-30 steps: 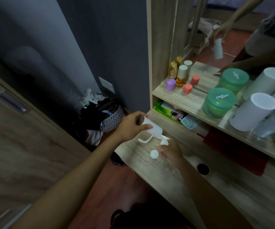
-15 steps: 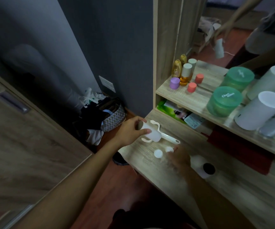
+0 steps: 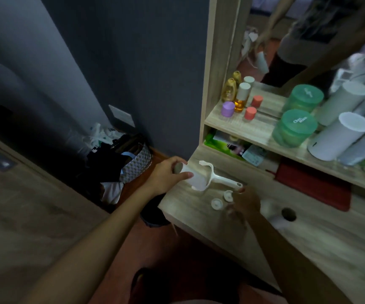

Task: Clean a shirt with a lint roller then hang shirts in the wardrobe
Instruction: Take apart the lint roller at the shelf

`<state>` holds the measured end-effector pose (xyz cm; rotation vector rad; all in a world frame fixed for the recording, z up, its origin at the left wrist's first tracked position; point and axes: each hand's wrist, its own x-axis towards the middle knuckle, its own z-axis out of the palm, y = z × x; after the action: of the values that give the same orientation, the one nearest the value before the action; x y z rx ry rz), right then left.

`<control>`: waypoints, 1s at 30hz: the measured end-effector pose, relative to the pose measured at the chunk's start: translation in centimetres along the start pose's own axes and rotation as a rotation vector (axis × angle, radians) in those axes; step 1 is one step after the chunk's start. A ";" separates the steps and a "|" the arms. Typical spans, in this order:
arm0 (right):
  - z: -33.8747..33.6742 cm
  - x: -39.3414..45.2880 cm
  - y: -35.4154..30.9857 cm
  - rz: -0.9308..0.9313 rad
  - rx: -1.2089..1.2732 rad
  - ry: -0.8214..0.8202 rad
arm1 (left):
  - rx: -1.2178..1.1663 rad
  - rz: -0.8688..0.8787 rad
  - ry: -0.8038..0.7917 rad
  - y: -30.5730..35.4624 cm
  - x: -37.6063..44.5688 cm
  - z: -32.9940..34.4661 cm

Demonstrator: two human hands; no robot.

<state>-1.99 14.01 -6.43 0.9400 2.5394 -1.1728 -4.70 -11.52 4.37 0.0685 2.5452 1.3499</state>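
My left hand [image 3: 166,176] grips the white roll [image 3: 193,177] of the lint roller [image 3: 212,178], thumb across it, over the desk [image 3: 321,255] near its left edge. The handle [image 3: 226,180] points right; half a second ago it sat lower against the roll, and now the frame stands clear at the far end. My right hand [image 3: 246,200] is blurred near the handle's tip, further right than before; cannot tell if it holds anything. Two white caps [image 3: 217,203] lie just beside it. A second roll [image 3: 280,215] lies behind that hand.
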 end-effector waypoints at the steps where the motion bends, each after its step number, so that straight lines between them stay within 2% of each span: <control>1: 0.0 -0.5 -0.7 -0.001 -0.003 0.035 | 0.002 0.011 -0.021 -0.3 0.3 -0.7; 5: 1.0 -3.6 -4.3 -0.034 0.162 0.177 | 0.015 0.060 -0.032 -1.3 1.2 -4.6; 7: 2.5 -5.5 -6.7 -0.105 0.213 0.194 | 0.059 0.086 0.015 -2.1 1.2 -7.1; 11: 6.5 -9.5 -11.6 -0.226 0.331 0.093 | -0.129 -0.001 0.104 -5.8 -0.2 -10.8; 18: 17.6 -15.3 -16.6 -0.285 0.316 -0.101 | -0.149 -0.182 0.118 -15.4 -2.9 -15.9; 24: 24.3 -14.9 -16.1 -0.263 0.178 -0.201 | -0.192 -0.384 0.135 -21.1 -2.2 -17.5; 26: 26.9 -14.0 -14.7 -0.238 0.123 -0.252 | -0.213 -0.400 0.134 -22.8 -2.2 -17.1; 29: 30.9 -12.7 -11.7 -0.188 0.047 -0.302 | -0.225 -0.504 0.117 -27.4 -2.7 -15.4; 30: 32.3 -12.4 -10.5 -0.167 0.023 -0.299 | -0.240 -0.511 0.118 -30.9 -2.8 -14.2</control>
<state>-1.62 -20.72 -16.41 0.5176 2.4002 -1.2814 -3.12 -40.94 -12.81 -0.6749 2.2393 1.4517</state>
